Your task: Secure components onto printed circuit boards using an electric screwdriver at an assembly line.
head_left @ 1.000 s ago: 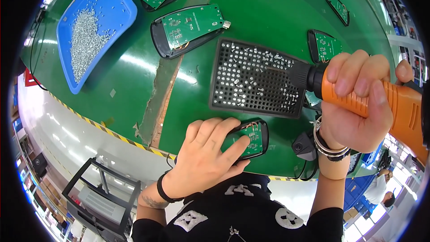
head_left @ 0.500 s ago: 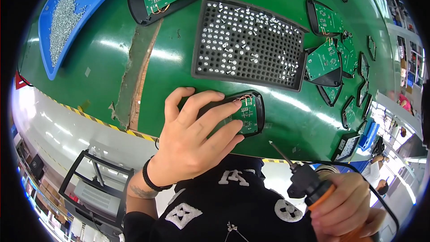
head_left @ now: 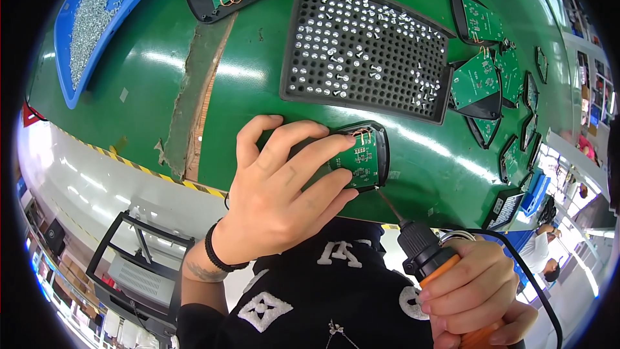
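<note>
My left hand [head_left: 274, 187] lies over a black plastic casing [head_left: 385, 155] and grips it against the green table, fingers bent across its left part. Inside the casing sits a green circuit board [head_left: 361, 163] with thin copper-coloured wires at its far end; the rest of it is under my hand. My right hand [head_left: 471, 287] is wrapped round an orange and black electric screwdriver [head_left: 423, 249]. Its bit points up and left, with the tip at the casing's near right corner. A small bright spot shows at the tip, too small to tell whether it is a screw.
Beyond the casing lies a black perforated tray [head_left: 368, 100] partly filled with screws. A blue bin [head_left: 132, 10] of loose screws stands far left. More casings with circuit boards [head_left: 478, 81] lie at the right, some overlapping. Another casing [head_left: 200, 3] is at the back. The screwdriver's black cable [head_left: 539, 284] trails right.
The screwdriver has moved up and left, bringing its bit tip to the casing's corner. My left hand still holds the casing. The whole view has shifted slightly.
</note>
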